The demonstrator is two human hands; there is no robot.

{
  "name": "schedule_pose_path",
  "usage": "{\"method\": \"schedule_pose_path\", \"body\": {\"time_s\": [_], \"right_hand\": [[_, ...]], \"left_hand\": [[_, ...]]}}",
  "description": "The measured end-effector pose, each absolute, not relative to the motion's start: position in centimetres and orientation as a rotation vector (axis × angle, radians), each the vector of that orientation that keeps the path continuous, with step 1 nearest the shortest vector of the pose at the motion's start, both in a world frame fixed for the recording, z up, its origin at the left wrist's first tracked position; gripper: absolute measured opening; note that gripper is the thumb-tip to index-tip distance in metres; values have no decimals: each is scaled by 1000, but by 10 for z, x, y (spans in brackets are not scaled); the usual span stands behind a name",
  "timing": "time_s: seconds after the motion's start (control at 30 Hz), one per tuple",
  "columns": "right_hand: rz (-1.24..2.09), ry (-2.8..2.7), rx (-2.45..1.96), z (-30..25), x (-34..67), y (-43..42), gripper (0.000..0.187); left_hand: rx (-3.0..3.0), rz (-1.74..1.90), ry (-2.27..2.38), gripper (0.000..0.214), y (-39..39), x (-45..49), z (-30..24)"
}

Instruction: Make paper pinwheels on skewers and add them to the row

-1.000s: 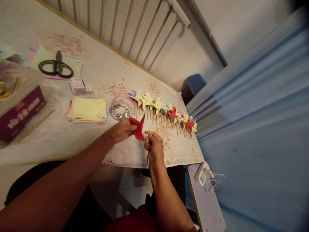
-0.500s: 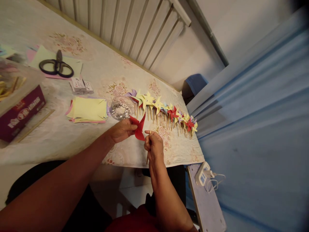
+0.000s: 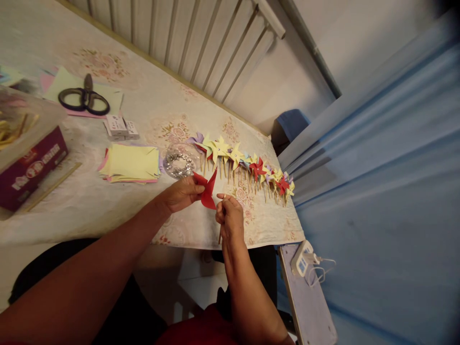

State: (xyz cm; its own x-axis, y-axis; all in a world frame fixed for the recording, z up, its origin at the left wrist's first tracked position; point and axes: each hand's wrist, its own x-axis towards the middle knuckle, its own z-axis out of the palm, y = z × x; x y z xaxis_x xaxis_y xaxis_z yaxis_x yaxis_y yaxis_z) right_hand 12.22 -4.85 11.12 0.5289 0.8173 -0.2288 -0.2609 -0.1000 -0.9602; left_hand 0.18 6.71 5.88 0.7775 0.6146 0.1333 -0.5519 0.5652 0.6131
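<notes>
Between the fingers of my left hand is a red paper pinwheel, its blades folded toward the middle. My right hand, just right of the pinwheel, is closed around a thin wooden stick; the stick's lower end shows below the fist. A small gap separates the right fingertips from the red paper. Behind the hands sits a round clear container of small shiny metal pieces. A row of finished pinwheels on sticks, yellow, red and purple, lies to the right.
A stack of yellow paper lies left of the container. Beyond it are small white boxes and black-handled scissors on coloured sheets. A purple-fronted box stands at far left. A power strip rests on a stool at right.
My right hand has shifted very slightly right, away from the red pinwheel. My left hand and the pinwheel stay where they were.
</notes>
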Motion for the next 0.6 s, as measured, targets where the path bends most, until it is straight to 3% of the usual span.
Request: {"method": "schedule_pose_path", "body": {"time_s": [0.17, 0.37, 0.6], "right_hand": [[970, -543, -1374, 110, 123, -48, 26], [899, -560, -1384, 107, 123, -49, 17], [858, -540, -1420, 104, 125, -47, 20]], "left_hand": [[674, 688, 118, 25, 67, 2, 58], [676, 682, 150, 30, 68, 3, 57], [670, 689, 139, 28, 67, 2, 59]]}}
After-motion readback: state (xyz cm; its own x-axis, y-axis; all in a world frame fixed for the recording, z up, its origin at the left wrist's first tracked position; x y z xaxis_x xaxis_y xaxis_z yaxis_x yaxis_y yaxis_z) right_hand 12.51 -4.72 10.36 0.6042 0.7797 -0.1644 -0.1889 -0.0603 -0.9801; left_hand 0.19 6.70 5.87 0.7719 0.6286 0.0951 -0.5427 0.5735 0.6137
